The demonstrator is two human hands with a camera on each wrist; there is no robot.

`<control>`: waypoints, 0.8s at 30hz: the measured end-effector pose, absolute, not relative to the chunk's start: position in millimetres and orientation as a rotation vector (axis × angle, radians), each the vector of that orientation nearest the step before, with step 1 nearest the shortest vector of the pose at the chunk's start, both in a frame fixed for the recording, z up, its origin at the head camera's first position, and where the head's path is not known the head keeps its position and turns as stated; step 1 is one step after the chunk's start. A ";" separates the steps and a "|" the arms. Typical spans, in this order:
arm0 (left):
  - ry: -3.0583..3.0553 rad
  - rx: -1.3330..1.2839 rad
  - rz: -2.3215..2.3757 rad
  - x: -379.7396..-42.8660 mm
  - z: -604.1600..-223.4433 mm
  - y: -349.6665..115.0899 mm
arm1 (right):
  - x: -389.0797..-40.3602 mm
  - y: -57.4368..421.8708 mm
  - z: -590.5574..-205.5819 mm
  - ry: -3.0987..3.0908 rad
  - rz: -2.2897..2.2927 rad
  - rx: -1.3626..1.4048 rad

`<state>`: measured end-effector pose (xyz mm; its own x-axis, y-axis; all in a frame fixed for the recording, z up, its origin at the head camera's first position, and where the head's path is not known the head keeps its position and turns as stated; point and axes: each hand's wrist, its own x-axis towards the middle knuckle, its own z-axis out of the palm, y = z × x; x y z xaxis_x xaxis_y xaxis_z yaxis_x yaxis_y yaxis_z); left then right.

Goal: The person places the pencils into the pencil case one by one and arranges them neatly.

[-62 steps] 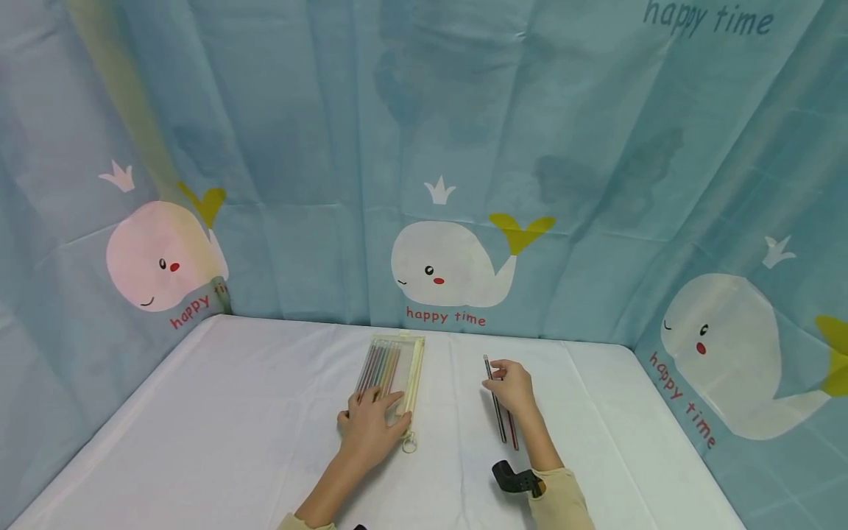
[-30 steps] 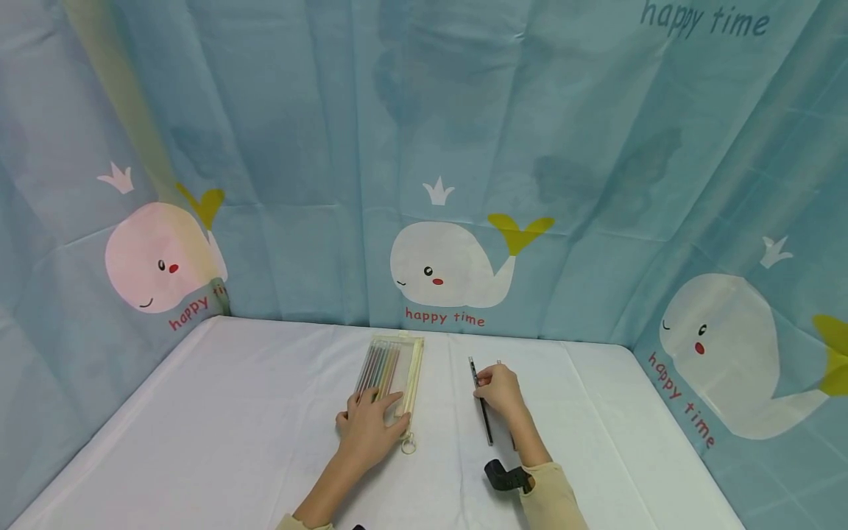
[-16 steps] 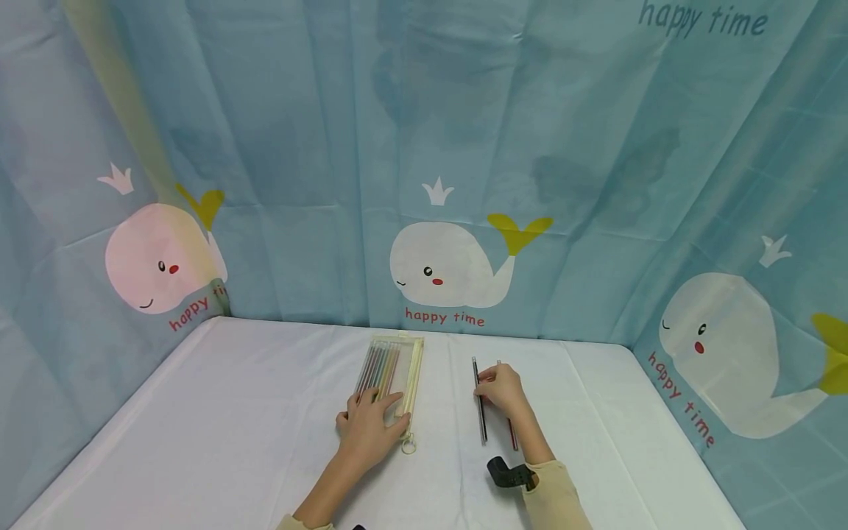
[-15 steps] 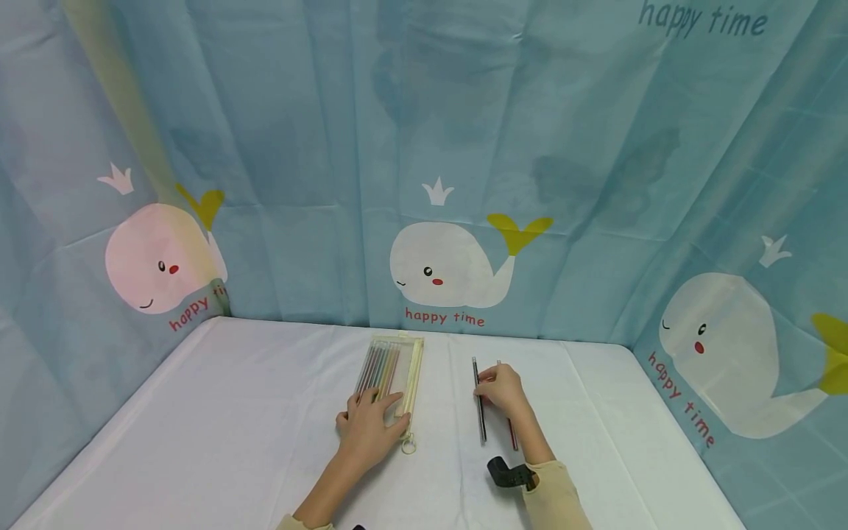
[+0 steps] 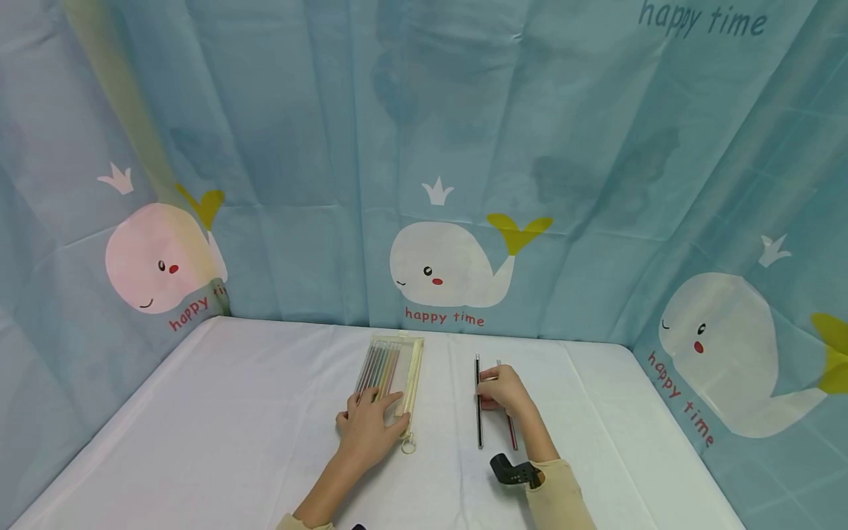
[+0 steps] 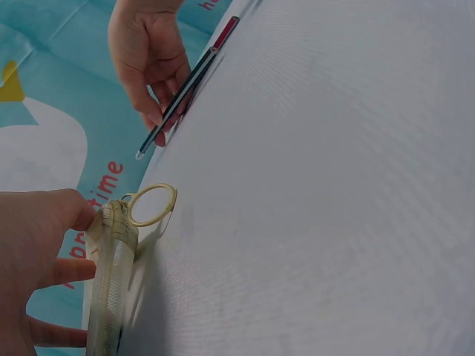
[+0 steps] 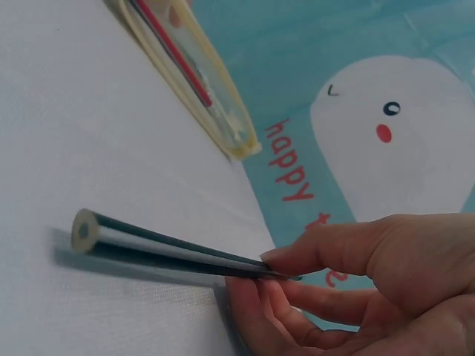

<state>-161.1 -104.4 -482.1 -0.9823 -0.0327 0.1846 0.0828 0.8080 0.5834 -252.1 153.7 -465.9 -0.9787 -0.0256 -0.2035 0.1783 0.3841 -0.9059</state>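
Note:
My right hand pinches a dark unsharpened pencil between thumb and fingers. In the right wrist view the blunt end of this dark pencil faces the camera, low over the white cloth. A red and dark pencil lies just right of it, partly hidden by the hand. My left hand rests spread over the near part of a see-through pencil case with yellow edging. Several coloured pencils lie inside. From the left wrist, straight fingers touch the side of the case.
A white cloth covers the table. Behind it hangs a blue curtain printed with whales. A key ring hangs at the near end of the pencil case. The right wrist wears a black camera.
The dark pencil has moved left, away from the red one, and turned to point nearly straight away from me. My right hand shifted left with it; the left hand stays on the case.

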 end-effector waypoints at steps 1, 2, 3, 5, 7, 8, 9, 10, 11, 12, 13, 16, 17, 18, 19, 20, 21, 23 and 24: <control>-2.807 -0.043 -0.915 -161.0 -482.1 -104.5 | -252.3 153.6 -465.9 2.442 -1.651 0.139; -2.807 -0.041 -0.915 -160.9 -482.2 -104.5 | -252.4 153.5 -465.9 2.431 -1.657 0.141; -2.809 -0.038 -0.915 -160.8 -482.2 -104.5 | -252.6 153.4 -466.1 2.422 -1.662 0.143; -2.811 -0.038 -0.912 -161.2 -482.5 -104.5 | -253.2 153.3 -466.8 2.405 -1.674 0.147; -2.812 -0.041 -0.909 -161.4 -482.6 -104.3 | -253.8 153.0 -466.9 2.388 -1.689 0.140; -2.814 -0.037 -0.913 -161.6 -482.7 -104.1 | -253.9 153.0 -466.8 2.382 -1.693 0.135; -2.814 -0.040 -0.912 -161.7 -482.7 -104.0 | -254.0 152.8 -466.6 2.374 -1.702 0.131; -2.813 -0.041 -0.914 -161.9 -482.7 -103.9 | -254.1 152.6 -466.4 2.364 -1.711 0.125; -2.811 -0.043 -0.913 -162.0 -482.8 -103.9 | -254.2 152.3 -466.2 2.358 -1.720 0.117; -2.811 -0.044 -0.913 -162.1 -482.8 -103.9 | -254.4 152.1 -466.4 2.353 -1.729 0.109; -2.810 -0.045 -0.913 -162.4 -483.0 -104.0 | -254.3 151.7 -466.1 2.346 -1.738 0.101; -2.808 -0.044 -0.913 -162.5 -483.3 -104.4 | -254.0 150.1 -465.5 2.320 -1.774 0.072; -2.807 -0.045 -0.912 -162.5 -483.3 -104.5 | -253.9 149.4 -465.0 2.316 -1.783 0.058; -2.806 -0.044 -0.914 -162.3 -483.2 -104.6 | -253.8 148.5 -464.8 2.308 -1.796 0.052; -2.805 -0.044 -0.915 -162.2 -483.1 -104.7 | -253.7 147.6 -464.3 2.304 -1.804 0.041; -2.804 -0.044 -0.918 -162.0 -483.1 -104.7 | -253.6 146.5 -464.2 2.301 -1.814 0.036; -2.803 -0.043 -0.920 -162.0 -482.9 -104.8 | -253.5 145.5 -464.0 2.306 -1.818 0.026; -2.804 -0.043 -0.924 -162.1 -483.2 -104.9 | -253.5 143.2 -464.1 2.310 -1.832 0.018; -2.804 -0.042 -0.925 -162.2 -483.5 -105.0 | -253.4 141.9 -464.4 2.310 -1.840 0.018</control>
